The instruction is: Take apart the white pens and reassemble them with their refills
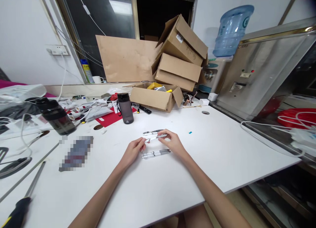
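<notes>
White and grey plastic shows between the two hands: a slim pen (153,138), its left end pinched by the fingertips of the left hand (135,150) and its right end gripped between thumb and fingers of the right hand (174,143). Holding it from both ends seems to keep so light a thing steady while leaving its middle in sight; whether it is one piece or parted at the dark spot near the right fingers, I cannot tell. It lies crosswise, directly between the hands, and appears to be raised a little off the white table (222,152). Two more pens flank it on the tabletop: the far pen (149,133) just beyond the fingers, the near pen (156,154) on the near side, between the wrists. Set roughly parallel to the held one, both are probably placed for easy reach and kept from mixing with the clutter. A small blue scrap (190,132) lies to the right of the right hand, apart from it. The dark bottle (126,111) and cardboard box (149,100) stand farther off, presumably so the forearms have room.
</notes>
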A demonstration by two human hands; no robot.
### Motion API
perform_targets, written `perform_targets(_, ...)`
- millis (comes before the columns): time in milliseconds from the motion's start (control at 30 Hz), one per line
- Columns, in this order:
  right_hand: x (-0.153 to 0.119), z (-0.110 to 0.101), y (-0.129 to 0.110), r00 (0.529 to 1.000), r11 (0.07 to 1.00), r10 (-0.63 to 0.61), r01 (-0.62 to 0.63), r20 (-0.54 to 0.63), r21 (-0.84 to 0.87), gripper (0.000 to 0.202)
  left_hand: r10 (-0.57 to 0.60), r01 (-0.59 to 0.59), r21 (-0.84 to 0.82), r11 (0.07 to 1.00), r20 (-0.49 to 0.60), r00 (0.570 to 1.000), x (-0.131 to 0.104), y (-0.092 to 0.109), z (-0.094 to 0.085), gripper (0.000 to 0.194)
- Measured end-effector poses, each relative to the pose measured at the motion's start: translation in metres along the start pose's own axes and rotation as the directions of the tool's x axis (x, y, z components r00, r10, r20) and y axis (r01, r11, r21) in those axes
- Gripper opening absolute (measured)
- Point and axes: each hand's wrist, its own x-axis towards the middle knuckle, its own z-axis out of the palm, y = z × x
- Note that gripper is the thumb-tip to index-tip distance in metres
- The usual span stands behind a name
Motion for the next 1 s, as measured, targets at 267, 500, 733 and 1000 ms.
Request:
perform_targets(267,0.003,-0.002,0.003,0.999,0.998,-0.02,0.022,-0.029,0.057,0.019,0.001,-0.002,-0.045,0.999,-0.007,1.0,0.003,-0.002,0.001,0.05)
perform_targets(500,0.006,-0.006,0.01,0.993,0.993,0.026,-0.012,-0.115,0.121,0.026,0.01,-0.011,-0.052,0.999,-0.016,1.0,0.004,-0.007,0.0,0.048)
perform_targets(733,0.009,-0.01,0.015,0.977,0.994,0.068,-0.049,-0.203,0.099,0.028,0.017,-0.018,-0.049,0.999,-0.023,1.0,0.004,-0.01,-0.002,0.046)
perform_targets(1000,0.012,-0.015,0.019,0.952,0.978,0.152,-0.106,-0.266,0.179,0.029,0.021,-0.025,-0.099,0.995,-0.034,0.999,0.006,-0.015,-0.004,0.041)
